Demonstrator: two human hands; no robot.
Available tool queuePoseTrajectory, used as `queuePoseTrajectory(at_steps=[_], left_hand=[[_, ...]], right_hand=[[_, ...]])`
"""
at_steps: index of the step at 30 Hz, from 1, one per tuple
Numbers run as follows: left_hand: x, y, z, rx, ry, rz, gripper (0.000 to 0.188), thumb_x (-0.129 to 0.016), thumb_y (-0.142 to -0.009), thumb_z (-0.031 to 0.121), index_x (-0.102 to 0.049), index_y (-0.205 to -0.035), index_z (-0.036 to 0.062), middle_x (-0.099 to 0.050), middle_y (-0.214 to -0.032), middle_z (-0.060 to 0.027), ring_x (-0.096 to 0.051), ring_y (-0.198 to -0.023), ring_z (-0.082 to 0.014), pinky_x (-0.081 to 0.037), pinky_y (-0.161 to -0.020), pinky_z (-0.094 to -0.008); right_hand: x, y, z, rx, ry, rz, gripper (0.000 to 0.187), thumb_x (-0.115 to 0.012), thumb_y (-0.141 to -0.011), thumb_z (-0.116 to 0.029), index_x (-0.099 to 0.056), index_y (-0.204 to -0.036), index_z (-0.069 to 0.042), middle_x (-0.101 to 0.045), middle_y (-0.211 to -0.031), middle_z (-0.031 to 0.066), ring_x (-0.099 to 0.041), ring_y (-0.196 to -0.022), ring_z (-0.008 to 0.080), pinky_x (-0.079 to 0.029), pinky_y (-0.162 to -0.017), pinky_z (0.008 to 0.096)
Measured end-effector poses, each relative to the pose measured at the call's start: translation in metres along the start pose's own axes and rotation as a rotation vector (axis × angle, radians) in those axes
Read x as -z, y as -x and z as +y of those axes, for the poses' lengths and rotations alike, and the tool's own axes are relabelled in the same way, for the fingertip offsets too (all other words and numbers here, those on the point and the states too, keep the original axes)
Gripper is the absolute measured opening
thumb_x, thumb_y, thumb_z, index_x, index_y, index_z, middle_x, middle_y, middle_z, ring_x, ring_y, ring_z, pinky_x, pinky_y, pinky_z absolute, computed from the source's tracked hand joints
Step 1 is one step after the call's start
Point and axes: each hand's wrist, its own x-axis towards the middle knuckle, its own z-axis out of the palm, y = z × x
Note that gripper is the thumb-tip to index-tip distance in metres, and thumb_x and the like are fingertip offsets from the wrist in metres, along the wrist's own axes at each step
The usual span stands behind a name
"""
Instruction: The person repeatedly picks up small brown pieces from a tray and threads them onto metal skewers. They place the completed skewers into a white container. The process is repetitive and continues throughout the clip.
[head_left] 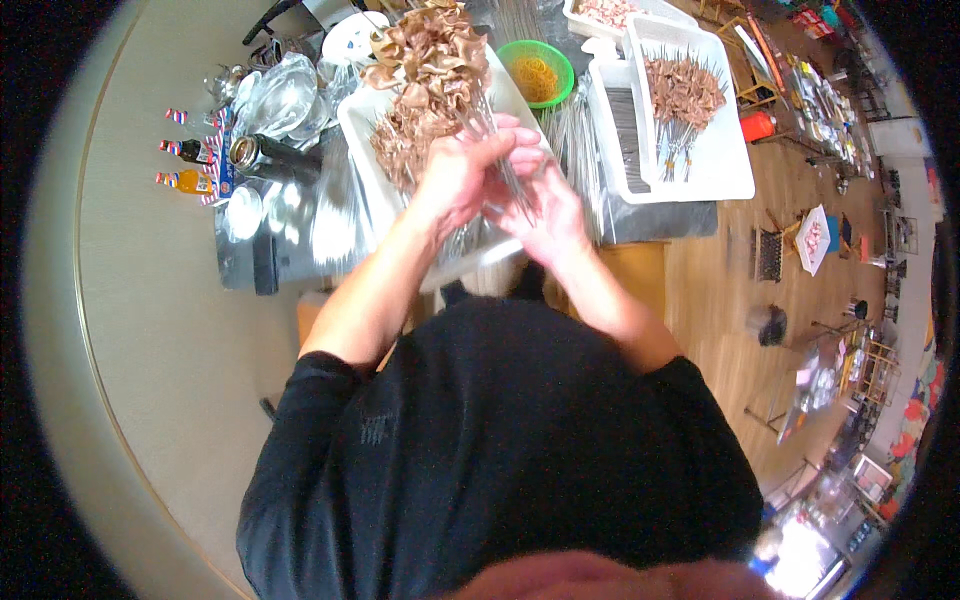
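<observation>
Above a white tub, my two hands are closed around a bundle of thin metal skewers threaded with folded brown pieces, perhaps meat. Its loaded end points away from me, the bare shafts toward me. My left hand wraps the shafts just below the food. Fingers of my right hand close round them lower down and from the right; the hands touch. More loaded skewers lie in the tub under the bundle. Just beyond to the right sits a green basket of yellow rubber bands.
Bare skewers lie on the table right of the tub. Farther right, white trays hold another loaded bundle and dark skewers. On the left are a dark jar, bottles and clear plastic bags.
</observation>
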Motion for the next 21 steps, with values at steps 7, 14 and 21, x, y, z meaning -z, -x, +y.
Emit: queuePoseTrajectory(at_steps=[7,14,21], left_hand=[[-0.008,0.007,-0.039,-0.064,-0.029,-0.042,0.014,-0.061,-0.099,0.007,-0.065,-0.110,-0.0010,-0.075,-0.102,-0.0124,-0.063,-0.075,-0.0167,-0.053,-0.073,-0.0322],[0.025,0.040,-0.029,0.070,-0.059,0.053,0.015,-0.061,-0.100,0.009,-0.067,-0.111,0.0015,-0.058,-0.072,0.0023,-0.042,-0.056,-0.0064,-0.035,-0.052,-0.0255],[0.047,0.065,-0.024,0.113,-0.052,0.117,0.023,-0.060,-0.103,0.023,-0.066,-0.120,0.0079,-0.075,-0.096,-0.0063,-0.038,-0.050,-0.0053,-0.032,-0.046,-0.0237]], right_hand=[[0.032,-0.047,-0.007,0.052,-0.193,-0.379,0.047,-0.047,-0.106,-0.047,-0.067,-0.111,-0.004,-0.065,-0.075,-0.0024,-0.058,-0.060,0.0061,-0.050,-0.070,0.0228],[-0.036,-0.034,-0.010,0.295,0.543,0.127,0.025,-0.076,-0.092,-0.023,-0.069,-0.102,-0.001,-0.071,-0.084,0.0047,-0.067,-0.066,0.0136,-0.049,-0.054,0.0206],[-0.056,-0.030,-0.005,0.141,0.600,0.040,0.012,-0.072,-0.094,-0.012,-0.068,-0.093,0.000,-0.071,-0.085,0.0084,-0.067,-0.067,0.0139,-0.046,-0.044,0.0239]])
